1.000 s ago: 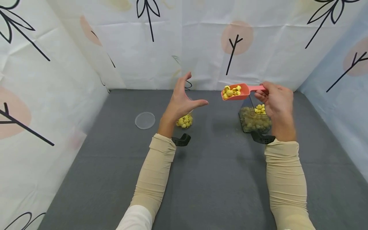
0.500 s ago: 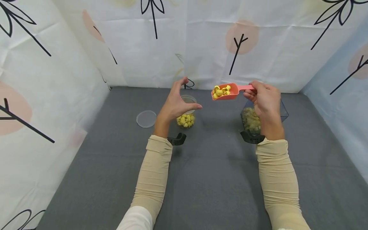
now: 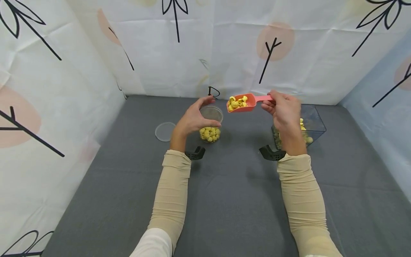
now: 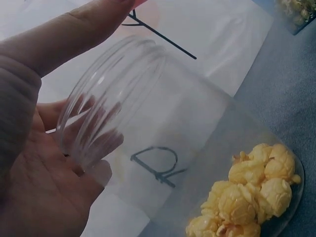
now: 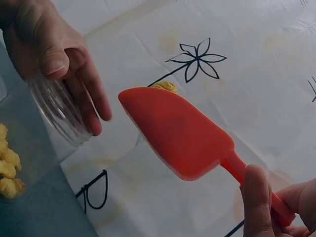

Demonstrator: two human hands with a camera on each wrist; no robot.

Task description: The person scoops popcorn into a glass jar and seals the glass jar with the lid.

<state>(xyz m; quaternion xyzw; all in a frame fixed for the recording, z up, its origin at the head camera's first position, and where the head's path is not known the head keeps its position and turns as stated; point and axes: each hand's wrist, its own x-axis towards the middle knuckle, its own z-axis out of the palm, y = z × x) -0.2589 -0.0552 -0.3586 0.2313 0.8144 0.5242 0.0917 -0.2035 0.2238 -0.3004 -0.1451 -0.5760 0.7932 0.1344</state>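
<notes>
"Where's the scoop (image 3: 252, 101)?"
"In the air near the jar (image 3: 212, 113), to its right, with popcorn (image 3: 237, 103) in it. Your right hand (image 3: 284, 110) grips its handle."
"And my left?"
"Your left hand (image 3: 194, 119) curves around the jar's mouth; I can't tell whether it grips. More popcorn sits in the jar's bottom."
"What's around?"
"A clear disc (image 3: 165, 132) left of the jar, and a see-through box (image 3: 316, 125) of popcorn behind your right hand, both on the grey table (image 3: 224, 207)."

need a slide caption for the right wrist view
Right hand grips a red scoop of popcorn near a clear jar, left hand at its rim.
</notes>
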